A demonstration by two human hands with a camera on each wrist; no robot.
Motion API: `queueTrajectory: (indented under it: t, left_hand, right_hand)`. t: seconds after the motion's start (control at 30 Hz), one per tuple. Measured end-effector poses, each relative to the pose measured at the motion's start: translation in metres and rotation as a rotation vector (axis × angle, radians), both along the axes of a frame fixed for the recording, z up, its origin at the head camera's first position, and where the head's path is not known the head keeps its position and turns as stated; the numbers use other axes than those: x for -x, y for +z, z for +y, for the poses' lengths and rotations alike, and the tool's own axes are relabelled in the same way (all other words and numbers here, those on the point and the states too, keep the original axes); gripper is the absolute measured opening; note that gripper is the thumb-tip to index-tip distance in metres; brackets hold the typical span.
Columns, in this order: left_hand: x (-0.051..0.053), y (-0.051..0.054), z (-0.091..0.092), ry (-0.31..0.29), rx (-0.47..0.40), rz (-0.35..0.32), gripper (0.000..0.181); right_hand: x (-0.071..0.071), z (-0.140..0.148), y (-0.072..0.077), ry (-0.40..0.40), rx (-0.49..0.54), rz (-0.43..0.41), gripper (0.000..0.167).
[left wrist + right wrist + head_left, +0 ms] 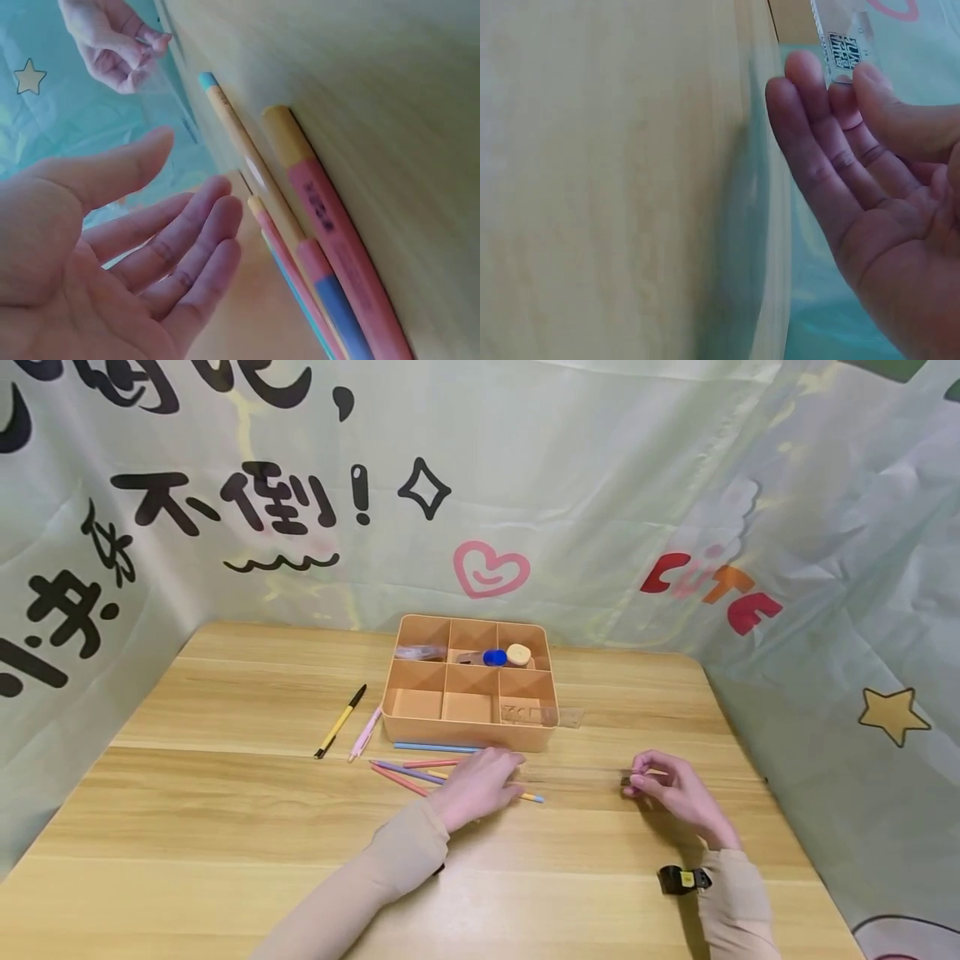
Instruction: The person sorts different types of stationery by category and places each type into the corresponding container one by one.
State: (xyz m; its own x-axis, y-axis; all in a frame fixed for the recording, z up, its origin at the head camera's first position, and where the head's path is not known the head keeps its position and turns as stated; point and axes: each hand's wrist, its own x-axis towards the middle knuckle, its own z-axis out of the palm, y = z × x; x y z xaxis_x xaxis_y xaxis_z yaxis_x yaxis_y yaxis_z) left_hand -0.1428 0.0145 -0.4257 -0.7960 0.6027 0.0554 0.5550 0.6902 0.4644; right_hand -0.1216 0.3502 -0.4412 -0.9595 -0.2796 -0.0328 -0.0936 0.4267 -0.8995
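Observation:
My right hand (678, 789) pinches the end of a clear ruler (844, 37) between thumb and fingertips, above the table's right side. A printed square code shows near the held end in the right wrist view. My left hand (480, 785) hovers over several pencils, fingers loosely bent and apart from the thumb; in the left wrist view nothing is in its grasp. Beneath it lie a yellow pencil with a blue end (251, 157), a thick red pencil (337, 247) and others. From the head, the ruler is barely visible and its far end is hard to make out.
Behind the pencils stands an orange six-compartment box (468, 732) with small items and another clear ruler (570, 717) sticking out right. Left of it lie a yellow-black pen (341, 722) and a pink pen (365, 735). A printed curtain (600, 485) borders the table.

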Motion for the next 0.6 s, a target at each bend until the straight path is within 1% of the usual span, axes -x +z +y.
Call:
queueTrajectory:
  t: [0.1,0.27,0.37,0.47,0.6]
  left_hand:
    - [-0.003,0.004,-0.009,0.007,-0.032,0.039,0.041]
    - [-0.003,0.009,-0.026,0.018,-0.103,0.132,0.041]
    - [-0.002,0.012,-0.037,0.010,-0.154,0.177,0.039]
    - [0.000,0.014,-0.049,0.007,-0.211,0.229,0.038]
    - [0.005,0.014,-0.063,0.041,-0.299,0.306,0.037]
  right_hand:
    - [-0.002,0.003,0.000,-0.019,0.020,0.019,0.014]
    - [-0.001,0.009,-0.001,-0.045,0.065,0.096,0.013]
    - [-0.002,0.012,-0.001,-0.043,0.108,0.126,0.012]
    - [-0.002,0.014,0.000,-0.046,0.182,0.127,0.012]
    - [-0.003,0.017,0.000,-0.049,0.265,0.123,0.011]
